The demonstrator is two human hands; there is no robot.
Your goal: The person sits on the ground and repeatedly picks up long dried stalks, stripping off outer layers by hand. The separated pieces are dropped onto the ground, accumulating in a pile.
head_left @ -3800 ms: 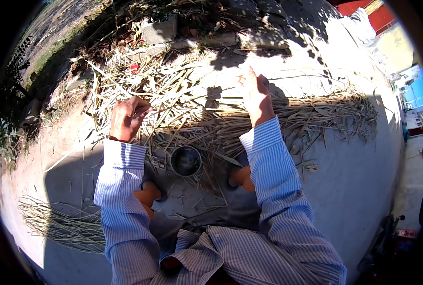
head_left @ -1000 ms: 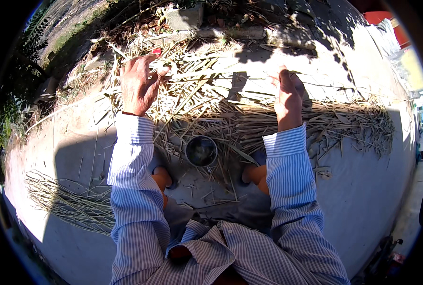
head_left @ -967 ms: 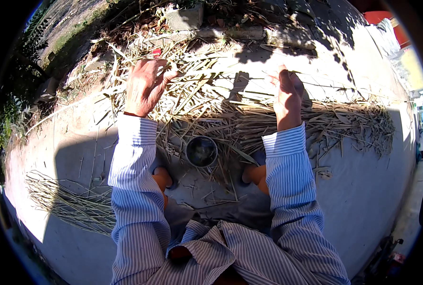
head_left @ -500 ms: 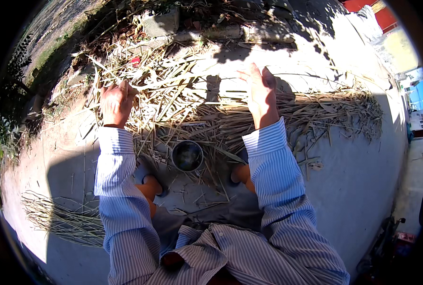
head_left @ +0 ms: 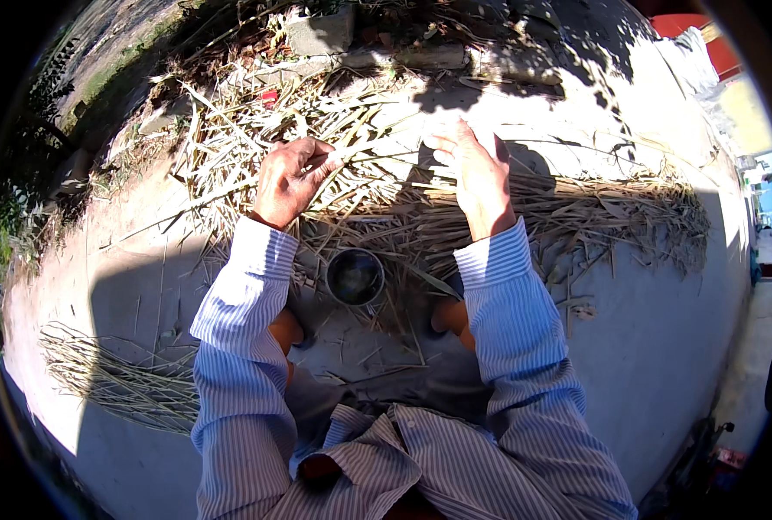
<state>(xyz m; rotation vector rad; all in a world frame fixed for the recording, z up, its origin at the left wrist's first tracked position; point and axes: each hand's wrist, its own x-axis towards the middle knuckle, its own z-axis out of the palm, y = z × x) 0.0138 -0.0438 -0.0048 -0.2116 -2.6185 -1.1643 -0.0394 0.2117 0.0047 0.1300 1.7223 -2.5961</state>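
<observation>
Both hands have shifted since half a sec ago: left hand (head_left: 289, 178) moved in toward centre and now sits on the straw (head_left: 377, 204) at approx 11 o'clock from the cup (head_left: 355, 276), fingers curled, grip clenched on a few dry stalks as far as I can tell. Right hand (head_left: 477, 178) at 1 o'clock, fingers spread, grip released, nothing held, palm hovering over or brushing the pile; can't tell which.

Step, imo: sorting and gathering stalks from the loose heap. Next move needs the right hand to close on a stalk w/o dragging the rest, and to pull toward the body.

Room: cup sits close between the knees at 6 o'clock of the hands, easy to knock. Stone blocks (head_left: 321, 35) bound the heap at 12. Bundle (head_left: 113, 381) lies well apart at 8 o'clock. Bare ground (head_left: 663, 329) open at 3–4.
</observation>
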